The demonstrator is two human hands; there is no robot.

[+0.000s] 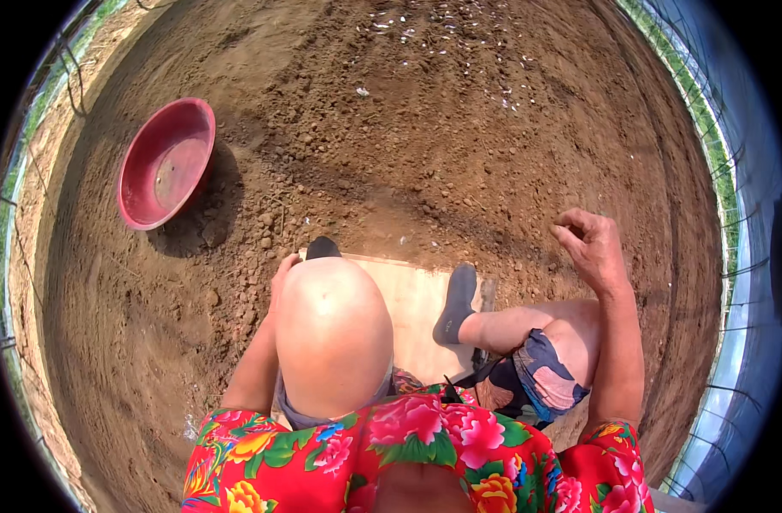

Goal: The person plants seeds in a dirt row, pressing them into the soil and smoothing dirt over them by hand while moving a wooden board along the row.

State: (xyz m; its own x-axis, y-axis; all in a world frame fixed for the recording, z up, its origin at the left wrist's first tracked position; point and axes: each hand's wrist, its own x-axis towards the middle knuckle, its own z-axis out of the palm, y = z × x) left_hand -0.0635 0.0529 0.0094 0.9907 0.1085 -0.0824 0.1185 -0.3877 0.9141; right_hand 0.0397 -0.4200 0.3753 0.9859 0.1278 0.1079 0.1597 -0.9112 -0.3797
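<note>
My right hand (593,247) is raised over the bare soil on the right, with its fingers curled and the thumb close to the forefinger. Nothing shows between the fingertips. My left hand (285,276) is mostly hidden behind my raised left knee, its fingers by the near-left corner of a pale wooden board (420,308). Whether it grips the board cannot be seen. Both feet, in dark socks, rest on that board; the right sock (456,304) shows almost whole, the left one (322,247) only at the toe.
A red plastic basin (189,151) sits tilted on the soil at the left, with a small pale patch on its bottom. Small white pieces (442,38) lie scattered over the loose tilled soil (391,141) ahead. Sheeting and thin bars (747,269) curve along the right side.
</note>
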